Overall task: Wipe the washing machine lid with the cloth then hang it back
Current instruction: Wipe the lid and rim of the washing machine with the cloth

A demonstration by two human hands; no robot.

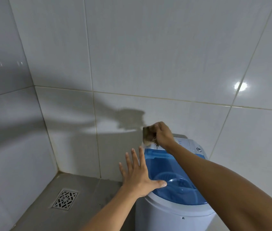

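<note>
Nearest the lens, right forearm stretched across the frame; right hand (162,135) closed on a bunched brown cloth (148,136), held by its gathered top just above the rear edge of the washing machine (173,212), close to the wall tiles (132,55); cloth limp, crumpled, frayed at the lower edge, probably light and soft, easiest pinched in a fistful and unlikely to slip; left hand (137,174) open, fingers spread, holding nothing, thumb over the lid (170,170), contact impossible to judge; lid translucent blue plastic, rounded, smooth and glossy, probably stiff yet thin, agitator dimly visible beneath; body white, cylindrical; tiles pale and shiny; floor matt grey, with a lattice drain grate (64,199).
</note>
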